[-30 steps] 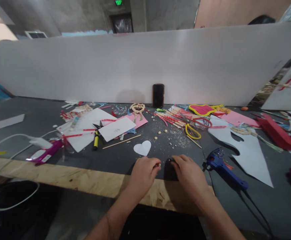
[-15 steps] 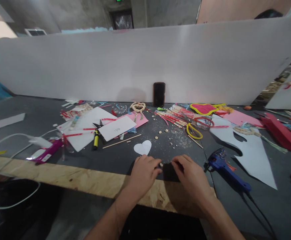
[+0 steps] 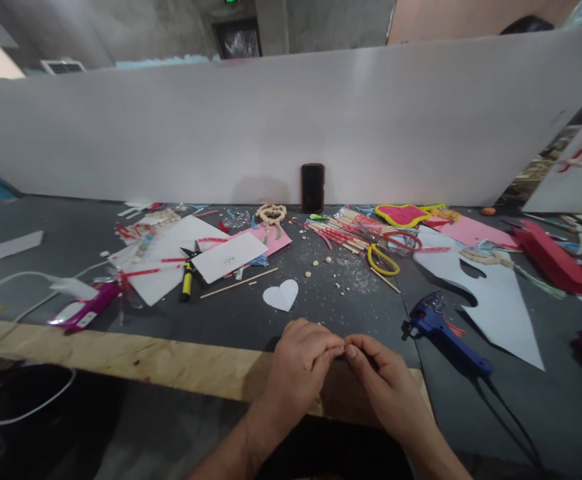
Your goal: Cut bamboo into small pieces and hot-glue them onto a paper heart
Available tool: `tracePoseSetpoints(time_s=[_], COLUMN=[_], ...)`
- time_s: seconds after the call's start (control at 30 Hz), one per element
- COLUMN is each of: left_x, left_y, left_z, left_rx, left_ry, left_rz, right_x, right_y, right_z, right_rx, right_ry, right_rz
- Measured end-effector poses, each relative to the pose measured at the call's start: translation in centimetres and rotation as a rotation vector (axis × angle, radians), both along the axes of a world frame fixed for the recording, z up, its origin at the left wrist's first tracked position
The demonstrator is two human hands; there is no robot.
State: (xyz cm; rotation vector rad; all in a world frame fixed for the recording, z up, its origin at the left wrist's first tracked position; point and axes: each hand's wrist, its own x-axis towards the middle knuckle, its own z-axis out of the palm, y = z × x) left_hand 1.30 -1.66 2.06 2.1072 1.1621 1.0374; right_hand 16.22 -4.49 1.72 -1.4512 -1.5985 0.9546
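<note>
In the head view, my left hand point(image 3: 303, 363) and my right hand point(image 3: 385, 380) meet above the table's front edge. Thumb and fingers of each are pinched together, with the fingertips touching or nearly so. Whatever they pinch is too small or too covered to name. Just beyond my left hand lies a white paper heart point(image 3: 281, 295), creased down its middle. Small pale crumbly pieces point(image 3: 308, 274) and fine crumbs are scattered behind my hands. To the right of my right hand, a blue glue gun point(image 3: 443, 333) rests on its side, its cord running toward me.
Yellow-handled pliers point(image 3: 186, 280), a white card point(image 3: 231, 259) and a thin wooden stick point(image 3: 241, 283) lie left. Behind are yellow-handled scissors point(image 3: 384, 260), red-patterned sticks point(image 3: 343, 235) and an upright phone point(image 3: 313, 188). Cut white paper point(image 3: 508, 307) lies right; a purple glue gun point(image 3: 88, 307) far left.
My hands have come together and nearer to me; they were apart before. A small pale piece that showed at my left fingertips is now hidden. The view has shifted slightly.
</note>
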Motion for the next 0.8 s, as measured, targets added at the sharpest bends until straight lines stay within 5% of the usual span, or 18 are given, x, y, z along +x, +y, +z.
tracePoseSetpoints(time_s=[0.1,0.23,0.3,0.4,0.6,0.8], left_x=[-0.2,-0.9,-1.3,-2.0,-3.0,-2.5], left_y=[-0.3,-0.4,-0.3,-0.1,0.2,0.1], left_z=[0.0,-0.5,-0.8,-1.1,-1.6,-2.0], left_rx=[-0.067,-0.24,-0.29,-0.344,-0.449,-0.564], left_ry=[0.02,-0.074,-0.115,-0.18,-0.305,-0.484], left_rz=[0.027,0.093,0.138,0.208,0.217,0.158], right_x=[1.6,7.0,9.8,12.7,13.3,10.9], right_y=[-0.7,-0.9,-0.7,-0.2,0.5,-0.7], right_z=[-0.4,-1.1,-1.6,-2.7,-3.3,0.7], right_rx=[0.132,0.435,0.449,0.402,0.34,0.1], right_ry=[-0.146,-0.606,-0.888,-1.088,-1.101,-0.7], right_rz=[-0.067,-0.357,-0.471,-0.458,-0.403,-0.578])
